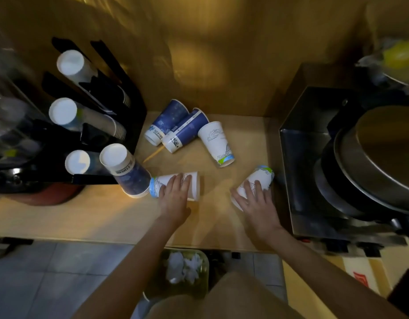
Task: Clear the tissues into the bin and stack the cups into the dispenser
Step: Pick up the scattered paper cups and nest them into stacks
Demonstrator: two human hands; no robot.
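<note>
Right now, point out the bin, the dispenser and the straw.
bin (204,261): head view, on its right rim.
dispenser (139,111): head view, on its black side wall.
straw (152,155): head view, on its middle.

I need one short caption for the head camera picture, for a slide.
Both hands, left and right, rest on lying white cups while tissues sit in the bin.

Bare counter (83,217) lies open before me and between my hands. An upturned blue cup (127,173) stands just before the dispenser (129,97), three fallen cups (187,132) crowd the back, and a steel box (314,157), seemingly open-fronted, walls my right.
</note>
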